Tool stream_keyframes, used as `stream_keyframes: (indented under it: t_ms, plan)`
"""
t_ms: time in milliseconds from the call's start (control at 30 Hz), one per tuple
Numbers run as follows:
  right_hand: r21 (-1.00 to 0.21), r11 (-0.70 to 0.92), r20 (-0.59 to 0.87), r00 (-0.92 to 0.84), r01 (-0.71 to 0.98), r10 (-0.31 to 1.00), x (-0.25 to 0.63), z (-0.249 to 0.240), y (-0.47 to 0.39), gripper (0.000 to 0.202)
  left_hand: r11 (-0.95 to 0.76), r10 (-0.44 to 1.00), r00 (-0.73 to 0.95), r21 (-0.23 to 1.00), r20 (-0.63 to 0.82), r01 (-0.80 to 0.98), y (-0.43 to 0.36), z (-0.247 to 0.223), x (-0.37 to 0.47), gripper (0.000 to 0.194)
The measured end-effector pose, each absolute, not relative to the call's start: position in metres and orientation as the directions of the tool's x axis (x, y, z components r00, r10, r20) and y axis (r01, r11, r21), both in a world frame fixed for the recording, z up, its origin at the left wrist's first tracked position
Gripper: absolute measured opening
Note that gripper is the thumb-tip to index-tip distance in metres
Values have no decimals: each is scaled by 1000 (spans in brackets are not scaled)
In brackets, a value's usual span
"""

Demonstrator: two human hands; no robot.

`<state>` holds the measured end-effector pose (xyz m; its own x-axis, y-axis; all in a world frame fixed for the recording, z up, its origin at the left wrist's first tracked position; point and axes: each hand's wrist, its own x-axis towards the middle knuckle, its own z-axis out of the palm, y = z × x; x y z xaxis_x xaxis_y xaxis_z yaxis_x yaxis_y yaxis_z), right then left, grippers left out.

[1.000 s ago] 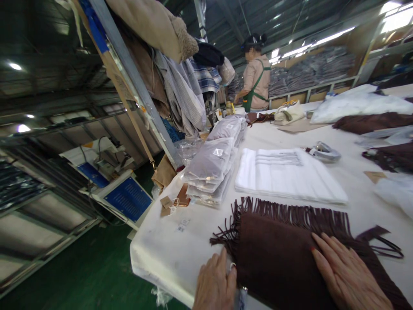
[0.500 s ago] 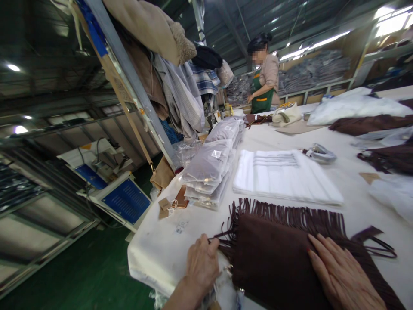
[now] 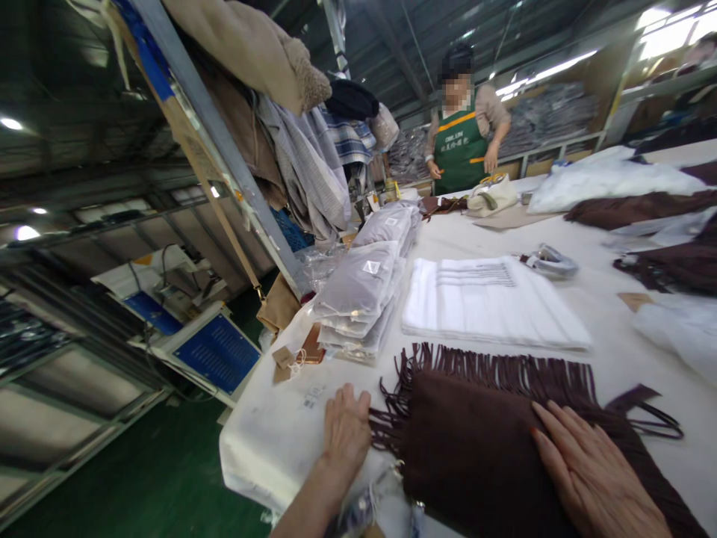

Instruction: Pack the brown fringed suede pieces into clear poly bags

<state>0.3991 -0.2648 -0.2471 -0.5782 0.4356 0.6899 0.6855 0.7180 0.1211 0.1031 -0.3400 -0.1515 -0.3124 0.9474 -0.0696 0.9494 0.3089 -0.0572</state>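
A folded dark brown scarf (image 3: 476, 441) with fringe lies on the white table (image 3: 280, 441) at its near edge. My right hand (image 3: 594, 478) lies flat on the scarf's right half, fingers spread. My left hand (image 3: 346, 430) rests on the table at the scarf's left end, fingertips touching the fringe. A stack of white plastic bags (image 3: 493, 302) lies just beyond the scarf. To its left stands a pile of bagged grey scarves (image 3: 364, 288).
Paper tags (image 3: 294, 357) lie near the table's left edge. More brown scarves (image 3: 632, 209) and white bags (image 3: 610, 179) lie far right. A person in a green apron (image 3: 462, 142) stands at the far end. Garments hang on a metal rack (image 3: 224, 142) to the left.
My left hand moved up from the table's near edge to the scarf's fringe at its left end. My right hand stayed flat on the scarf. The person at the back turned around.
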Motion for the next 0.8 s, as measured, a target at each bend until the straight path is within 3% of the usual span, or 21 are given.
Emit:
stream_keyframes:
  t_ms: [200,367,533,700,800]
  plan:
    - [164,702,678,-596,693,430,398,-241,-267,38,153,983,-153,-4,-98,988,-336,-154,112,35]
    - [184,708,686,-605,682,404,397,-237,-268,38,316,947,-319,-58,-33,947,-327,-151,103,37]
    - [149,701,708,-571,697,417,395,-236,-268,39,150,987,-150,-9,-56,989,-314,-155,111,41]
    - [144,702,696,-576,698,430,397,-238,-268,38,317,948,-318,-69,-3,946,-303,-155,110,37]
    - [137,702,694,-573,699,435,397,-240,-267,38,274,962,-274,-49,3,960,-298,-152,110,38]
